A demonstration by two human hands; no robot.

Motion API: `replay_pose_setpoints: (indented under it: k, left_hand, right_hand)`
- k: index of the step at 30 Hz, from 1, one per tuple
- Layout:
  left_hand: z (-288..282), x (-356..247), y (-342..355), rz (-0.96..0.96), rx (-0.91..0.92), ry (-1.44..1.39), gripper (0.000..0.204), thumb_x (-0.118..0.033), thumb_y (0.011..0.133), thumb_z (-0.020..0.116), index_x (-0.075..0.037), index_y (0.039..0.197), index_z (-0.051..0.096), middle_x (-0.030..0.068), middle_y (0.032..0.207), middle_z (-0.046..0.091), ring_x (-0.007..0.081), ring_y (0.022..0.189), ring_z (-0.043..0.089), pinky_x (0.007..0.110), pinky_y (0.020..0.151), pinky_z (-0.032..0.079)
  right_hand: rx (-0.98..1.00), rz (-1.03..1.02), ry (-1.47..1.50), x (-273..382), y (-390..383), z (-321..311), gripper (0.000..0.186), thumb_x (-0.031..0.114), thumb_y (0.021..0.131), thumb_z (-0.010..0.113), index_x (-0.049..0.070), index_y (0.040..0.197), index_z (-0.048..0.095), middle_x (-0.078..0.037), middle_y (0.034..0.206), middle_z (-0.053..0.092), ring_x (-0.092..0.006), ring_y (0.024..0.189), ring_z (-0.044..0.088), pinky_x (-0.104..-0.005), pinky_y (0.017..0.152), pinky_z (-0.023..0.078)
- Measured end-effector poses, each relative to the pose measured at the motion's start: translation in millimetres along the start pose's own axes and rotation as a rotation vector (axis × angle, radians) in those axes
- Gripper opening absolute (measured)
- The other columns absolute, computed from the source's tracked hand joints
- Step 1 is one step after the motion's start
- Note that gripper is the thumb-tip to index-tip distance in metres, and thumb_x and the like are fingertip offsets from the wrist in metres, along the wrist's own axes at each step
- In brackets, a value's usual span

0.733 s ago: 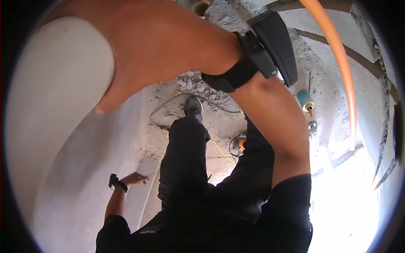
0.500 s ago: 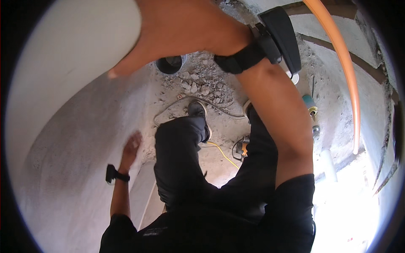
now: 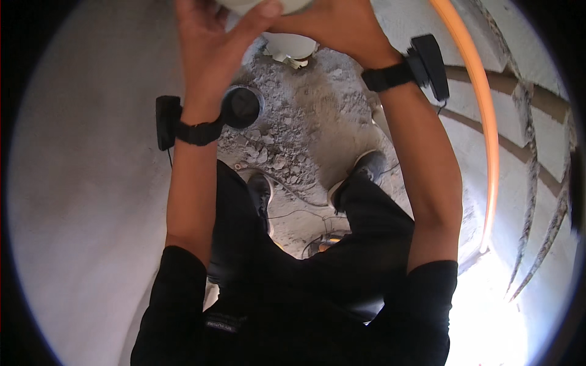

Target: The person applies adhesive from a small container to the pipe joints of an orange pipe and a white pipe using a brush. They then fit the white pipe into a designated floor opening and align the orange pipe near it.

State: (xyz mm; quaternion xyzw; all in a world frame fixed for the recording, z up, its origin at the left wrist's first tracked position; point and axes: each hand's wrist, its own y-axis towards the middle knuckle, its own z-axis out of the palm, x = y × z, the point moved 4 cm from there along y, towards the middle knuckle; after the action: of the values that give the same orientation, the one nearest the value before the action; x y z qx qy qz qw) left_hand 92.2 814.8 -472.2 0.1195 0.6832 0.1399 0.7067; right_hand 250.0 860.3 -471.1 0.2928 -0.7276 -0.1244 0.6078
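Note:
At the top edge both my hands are raised around a smooth white pipe (image 3: 241, 6), of which only a rounded lower part shows. My left hand (image 3: 213, 39) grips its left side, thumb stretched across the front. From the right, my right hand (image 3: 339, 27) wraps against it; those fingertips are hidden or out of the picture. Each wrist wears a black strap with a black box on it. Below and beyond the hands, a pale piece with a broken edge (image 3: 290, 46) lies on the rubble.
A dark round opening with a grey rim (image 3: 242, 108) sits left of the broken stones (image 3: 274, 155). An orange pipe (image 3: 479, 91) runs down the right wall. A cable (image 3: 299, 195) crosses the floor by my shoes, and a partly hidden orange-and-black tool (image 3: 326, 244) lies between my legs.
My left hand has risen from low beside the wall to the white pipe. The pipe, large at upper left before, has moved up and away; my right hand has shifted right.

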Motion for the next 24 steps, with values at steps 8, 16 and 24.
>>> replay_pose_setpoints:
  k: [8,16,24]
  left_hand:
    - [-8.7,40.9,2.4,-0.038,-0.072,0.001,0.093,-0.015,0.079,0.086,-0.001,0.150,0.027,0.0178,0.144,0.045,0.0273,0.132,0.047,0.041,0.110,0.041]
    - [-10.5,50.8,-7.1,-0.202,-0.039,-0.034,0.094,-0.014,0.080,0.085,-0.004,0.151,0.026,0.0194,0.144,0.044,0.0290,0.133,0.046,0.042,0.111,0.041]
    - [-16.0,61.4,-14.9,-0.323,0.027,0.248,0.095,-0.019,0.079,0.086,-0.004,0.150,0.025,0.0184,0.144,0.042,0.0301,0.132,0.045,0.044,0.108,0.045]
  right_hand:
    - [0.056,0.164,-0.076,-18.1,-2.4,16.3,0.103,0.032,0.061,0.093,-0.002,0.141,0.039,-0.023,0.133,0.055,-0.0335,0.120,0.058,-0.0411,0.099,0.049]
    - [0.075,0.139,-0.168,-24.7,-10.4,19.3,0.103,0.038,0.064,0.093,-0.004,0.140,0.038,-0.024,0.132,0.057,-0.0335,0.118,0.060,-0.0418,0.098,0.049]
    - [0.085,0.297,-0.119,-33.1,-19.5,16.8,0.106,0.041,0.067,0.092,-0.005,0.142,0.032,-0.024,0.134,0.056,-0.0326,0.121,0.059,-0.0406,0.099,0.049]
